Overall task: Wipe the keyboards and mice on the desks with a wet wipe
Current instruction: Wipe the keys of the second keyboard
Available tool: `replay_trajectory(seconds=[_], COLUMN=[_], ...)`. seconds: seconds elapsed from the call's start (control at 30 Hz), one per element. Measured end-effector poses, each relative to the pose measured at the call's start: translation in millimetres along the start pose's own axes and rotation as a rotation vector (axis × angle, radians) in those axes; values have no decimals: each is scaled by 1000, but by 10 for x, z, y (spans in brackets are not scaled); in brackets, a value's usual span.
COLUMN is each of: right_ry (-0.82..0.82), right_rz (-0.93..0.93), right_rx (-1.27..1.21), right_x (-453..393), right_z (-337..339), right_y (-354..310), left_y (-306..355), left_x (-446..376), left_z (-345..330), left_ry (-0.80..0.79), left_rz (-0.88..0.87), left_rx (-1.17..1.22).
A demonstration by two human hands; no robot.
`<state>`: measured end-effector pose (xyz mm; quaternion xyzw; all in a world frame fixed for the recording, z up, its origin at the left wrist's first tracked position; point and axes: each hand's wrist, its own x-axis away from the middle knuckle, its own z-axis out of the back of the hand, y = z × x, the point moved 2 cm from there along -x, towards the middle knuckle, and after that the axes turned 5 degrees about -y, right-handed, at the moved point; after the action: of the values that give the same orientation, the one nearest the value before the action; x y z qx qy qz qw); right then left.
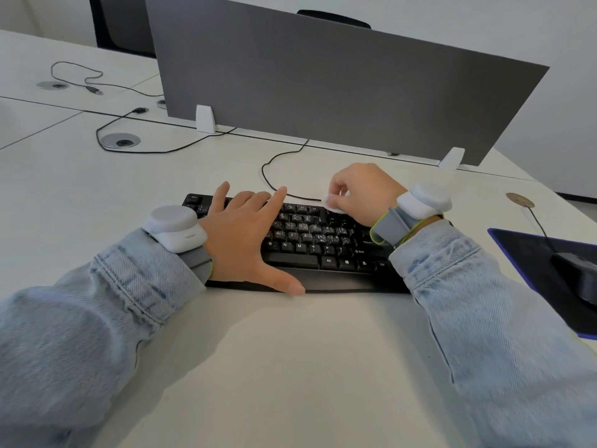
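A black keyboard (310, 240) lies on the white desk (290, 350) in front of me. My left hand (245, 234) rests flat on its left half, fingers spread, thumb at the front edge. My right hand (361, 192) is over the keyboard's upper right part, fingers pinched on a small white wet wipe (334, 205) that touches the top key rows. A dark mouse (578, 276) sits on a dark mouse pad (529, 253) at the far right, partly cut off by the frame edge.
A grey divider panel (323, 79) stands behind the keyboard on white feet. Black cables (274, 179) run across the desk toward round cable grommets (122, 140). A loose USB cable (93, 88) lies on the far-left desk. A dark chair stands behind the panel.
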<state>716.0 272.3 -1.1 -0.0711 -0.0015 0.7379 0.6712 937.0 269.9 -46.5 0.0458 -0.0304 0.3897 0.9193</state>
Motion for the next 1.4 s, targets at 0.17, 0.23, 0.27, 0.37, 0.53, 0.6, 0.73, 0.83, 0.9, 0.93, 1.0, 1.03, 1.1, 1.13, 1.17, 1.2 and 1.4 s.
replay_trajectory(seconds=[0.17,0.23,0.27,0.37,0.53,0.6,0.73,0.83,0.9,0.93,1.0,1.03,1.1,1.13,1.17,1.2,1.4], right_ry=[-81,-102,-113,-127,-99,-74,-102,-137,-141,-147,-182,-206,-250,-270,-294,-318,-170], right_rz=[40,47,50,75,177,211,238,250,227,208,152,121,60,28,-3,-28,-20], right_rx=[-6,17,21,4,19,30,-2,-33,-9,11,47,69,125,144,152,160,104], right_x=[-76,-122,-158,-256,-422,-442,-363,-299,-286,-279,-245,-219,-170,-142,-121,-101,-130], right_z=[10,14,7,-5,-80,-95,-60,-39,-32,-18,22,44,94,122,147,169,229], right_y=[-102,-151,-187,-319,-755,-846,-849,-830,-794,-758,-637,-559,-394,-313,-245,-194,-152], left_y=[-240,-257,-265,-243,-231,-229,-233,-216,-214,-216,-216,-214,-213,-211,-208,-207,-201], left_x=[40,38,41,30,48,48,48,46,48,51,55,58,58,55,54,54,60], left_z=[72,70,68,71,59,52,49,60,69,71,70,67,69,68,67,66,69], left_ry=[-85,-112,-118,-109,-64,-45,-42,-70,-77,-82,-84,-85,-93,-91,-89,-89,-85], left_rz=[54,59,64,68,81,86,95,100,107,110,107,107,113,117,118,115,114], left_rx=[-1,-11,-15,-26,-23,-30,-27,-29,-33,-32,-31,-32,-33,-34,-36,-38,-37])
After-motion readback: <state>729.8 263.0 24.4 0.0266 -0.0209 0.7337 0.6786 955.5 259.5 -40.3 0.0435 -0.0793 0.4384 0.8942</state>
